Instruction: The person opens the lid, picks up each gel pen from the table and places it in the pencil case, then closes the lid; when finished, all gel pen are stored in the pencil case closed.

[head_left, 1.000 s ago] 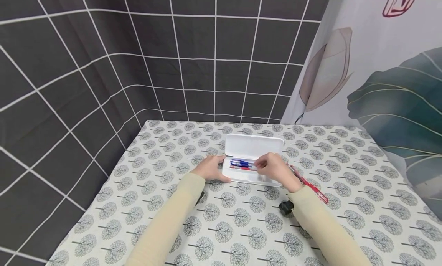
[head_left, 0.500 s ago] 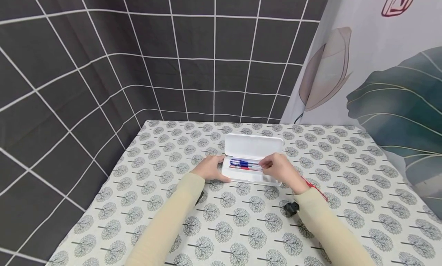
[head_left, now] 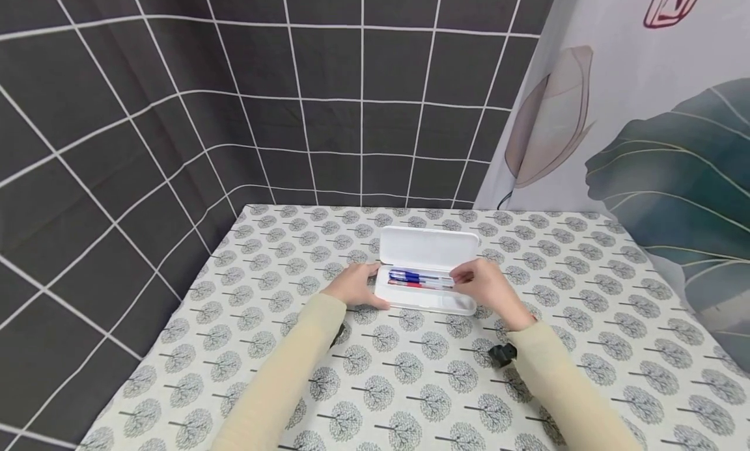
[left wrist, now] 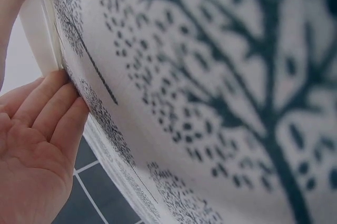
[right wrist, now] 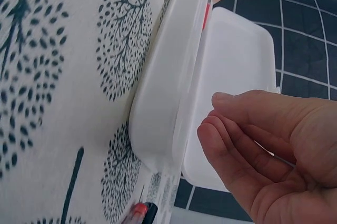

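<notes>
A white pencil case [head_left: 430, 300] lies with its lid [head_left: 430, 246] raised. Inside it, blue pens [head_left: 404, 276] and a red pen [head_left: 410, 284] lie lengthwise. My left hand [head_left: 354, 286] holds the case's left end, thumb at the front corner and fingers at the back. The right hand [head_left: 483, 283] hovers at the pens' right ends, over the right part of the case. In the right wrist view its thumb and forefinger are bent towards each other, with nothing seen between them.
Tree-print cloth [head_left: 433, 399] covers the table. Pen ends, one red [right wrist: 140, 209] and one black [right wrist: 151, 211], lie beside the case in the right wrist view; the right forearm mostly hides them from the head view. A dark gridded curtain [head_left: 328, 132] hangs behind.
My right hand has slid to the right along the pens, uncovering more of them. Its forearm now covers the red pens on the table. The left hand keeps its hold on the case.
</notes>
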`<state>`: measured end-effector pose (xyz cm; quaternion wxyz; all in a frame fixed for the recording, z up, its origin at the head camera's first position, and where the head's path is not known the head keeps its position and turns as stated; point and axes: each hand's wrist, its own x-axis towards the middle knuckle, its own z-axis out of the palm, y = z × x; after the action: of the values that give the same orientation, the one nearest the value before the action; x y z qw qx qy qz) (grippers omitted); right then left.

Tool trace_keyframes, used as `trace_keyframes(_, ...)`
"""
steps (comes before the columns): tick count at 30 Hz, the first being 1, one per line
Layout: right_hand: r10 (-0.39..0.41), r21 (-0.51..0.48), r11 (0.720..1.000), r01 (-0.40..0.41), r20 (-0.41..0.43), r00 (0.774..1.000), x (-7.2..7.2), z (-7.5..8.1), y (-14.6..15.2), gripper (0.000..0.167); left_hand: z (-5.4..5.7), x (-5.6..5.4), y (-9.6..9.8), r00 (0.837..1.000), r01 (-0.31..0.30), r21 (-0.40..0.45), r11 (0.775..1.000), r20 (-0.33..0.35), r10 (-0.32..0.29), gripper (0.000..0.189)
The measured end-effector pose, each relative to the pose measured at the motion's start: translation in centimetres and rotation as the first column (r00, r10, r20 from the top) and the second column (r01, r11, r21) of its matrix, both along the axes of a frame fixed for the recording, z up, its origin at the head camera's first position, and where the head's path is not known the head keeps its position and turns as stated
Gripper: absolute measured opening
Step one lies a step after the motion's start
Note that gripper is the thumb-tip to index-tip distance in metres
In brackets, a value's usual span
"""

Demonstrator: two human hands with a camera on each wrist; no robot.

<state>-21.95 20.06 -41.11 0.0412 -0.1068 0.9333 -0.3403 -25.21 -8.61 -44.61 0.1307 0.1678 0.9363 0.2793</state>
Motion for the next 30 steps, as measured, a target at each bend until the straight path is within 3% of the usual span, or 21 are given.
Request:
trace_keyframes(14,-0.005,0.021,1.0,0.006,-0.063,0.998,0.5,0.3,1.6,0.03,-0.1,-0.1,0.0,1.0,-0.004,-0.002,1.0,0.006,0.004,0.11)
trace_keyframes(30,-0.061,0.043,0.997,0.063,-0.039,0.997,1.2,0.3,3.1,0.032,-0.1,-0.1,-0.1,1.0,0.003,0.013,1.0,-0.009,-0.003,0.109)
